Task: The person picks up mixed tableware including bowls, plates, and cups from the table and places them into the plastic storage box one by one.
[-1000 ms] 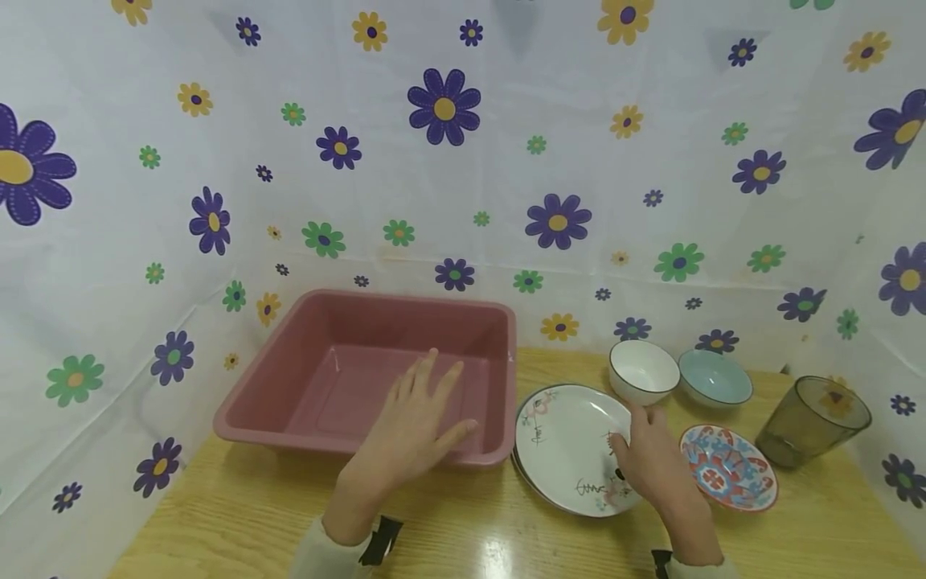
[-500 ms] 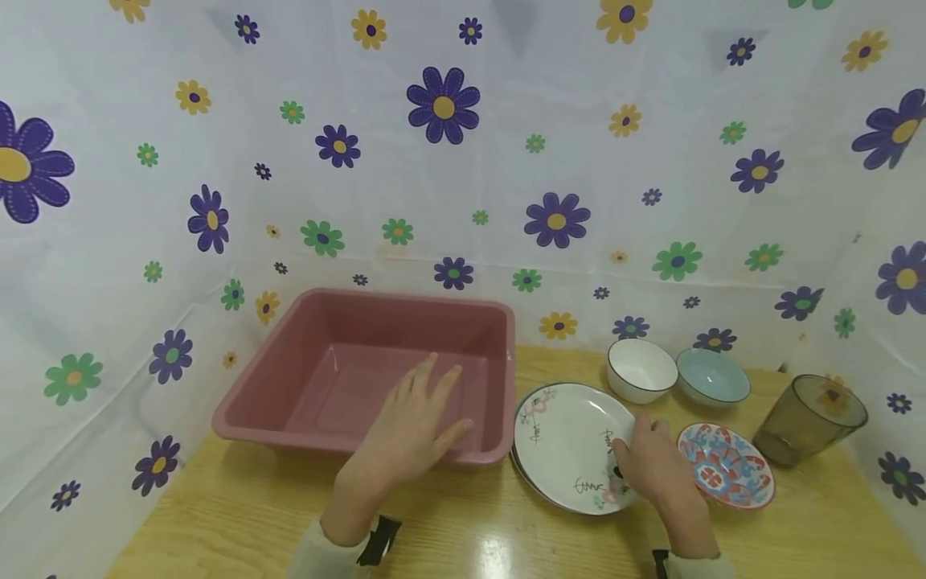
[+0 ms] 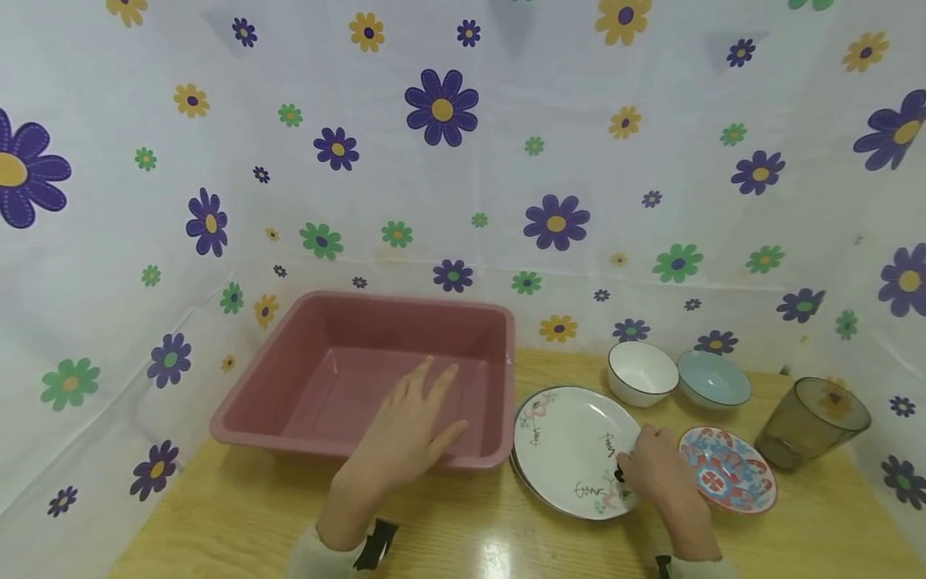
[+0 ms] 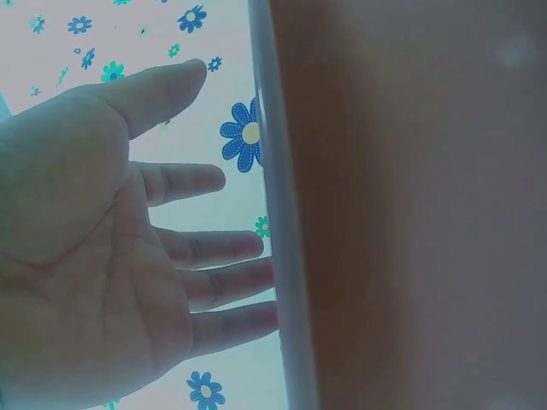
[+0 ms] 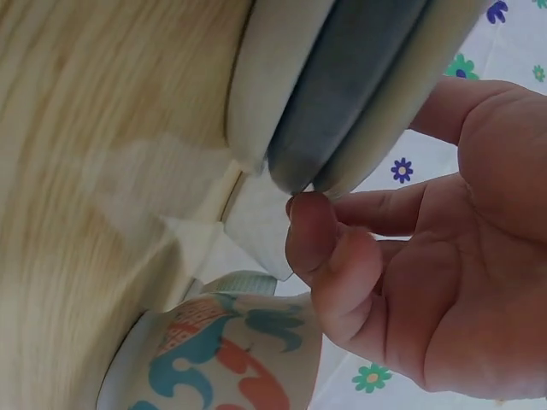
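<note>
The white plate (image 3: pixel 564 442) lies on top of a stack (image 5: pixel 342 94), and this stack stands on the worktop (image 3: pixel 463 523), just beside the pink tub (image 3: pixel 289 444), between three and four o'clock from it. From where I stand, I see that the right hand (image 3: pixel 658 466) pinches the rim of the white plate at three o'clock, with the thumb on the upper side and the curled fingers at the edge. The left hand (image 3: pixel 405 422) is held flat with the fingers spread, over the tub's near side, at about five o'clock of the tub; whether it touches the rim, I cannot tell. Counting from the plate, the white bowl (image 3: pixel 642 371) is near, between one and two o'clock, and the pale blue bowl (image 3: pixel 714 379) is at two o'clock. At three o'clock there is the patterned dish (image 3: pixel 729 469), and farther out the brown glass (image 3: pixel 803 434).
</note>
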`<state>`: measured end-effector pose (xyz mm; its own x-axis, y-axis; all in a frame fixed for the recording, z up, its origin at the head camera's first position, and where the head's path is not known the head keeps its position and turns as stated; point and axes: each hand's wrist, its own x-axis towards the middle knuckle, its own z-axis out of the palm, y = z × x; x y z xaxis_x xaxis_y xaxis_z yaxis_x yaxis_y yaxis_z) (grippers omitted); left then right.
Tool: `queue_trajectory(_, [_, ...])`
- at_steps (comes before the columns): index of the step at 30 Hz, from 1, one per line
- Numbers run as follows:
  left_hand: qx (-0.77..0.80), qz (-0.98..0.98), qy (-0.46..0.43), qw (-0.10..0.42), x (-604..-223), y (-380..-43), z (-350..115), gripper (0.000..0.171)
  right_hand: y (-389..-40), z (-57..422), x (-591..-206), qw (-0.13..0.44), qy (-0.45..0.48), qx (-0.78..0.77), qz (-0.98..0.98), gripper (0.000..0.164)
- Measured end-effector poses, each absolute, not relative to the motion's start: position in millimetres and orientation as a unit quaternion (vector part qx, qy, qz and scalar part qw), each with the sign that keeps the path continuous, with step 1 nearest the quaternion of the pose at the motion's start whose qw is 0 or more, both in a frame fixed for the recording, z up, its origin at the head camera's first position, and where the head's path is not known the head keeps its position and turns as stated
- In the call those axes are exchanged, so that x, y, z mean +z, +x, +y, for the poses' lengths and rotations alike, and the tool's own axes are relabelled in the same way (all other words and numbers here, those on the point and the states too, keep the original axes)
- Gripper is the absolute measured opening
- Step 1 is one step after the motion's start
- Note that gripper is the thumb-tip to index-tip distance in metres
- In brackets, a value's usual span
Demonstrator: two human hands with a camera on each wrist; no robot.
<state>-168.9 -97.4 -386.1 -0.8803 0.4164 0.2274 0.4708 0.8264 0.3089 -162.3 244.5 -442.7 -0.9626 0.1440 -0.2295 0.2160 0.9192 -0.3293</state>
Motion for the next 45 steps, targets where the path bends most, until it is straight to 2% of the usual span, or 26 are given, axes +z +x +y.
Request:
queue_trajectory(7, [-0.174,-0.956,-0.226,0.068,-387,-168,-96,0.071,-162,247,-445,0.122,0.109,-0.193,0.967,0.058])
queue_trajectory(15, [-0.182,-0.957,-0.221,0.058,-389,-166,-94,0.072,-162,248,-449,0.114,0.114,-0.190,0.968,0.059])
queue_trajectory(31, [-0.182,-0.951,-0.239,0.075,-388,-165,-93,0.073,-162,251,-450,0.101,0.125,-0.235,0.959,0.041])
queue_trajectory(37, [-0.184,-0.951,-0.239,0.074,-385,-165,-93,0.073,-162,254,-448,0.074,0.108,-0.257,0.957,0.032])
queue_trajectory(45, [-0.186,-0.950,-0.240,0.077,-383,-165,-94,0.074,-162,257,-444,0.073,0.121,-0.311,0.940,0.030])
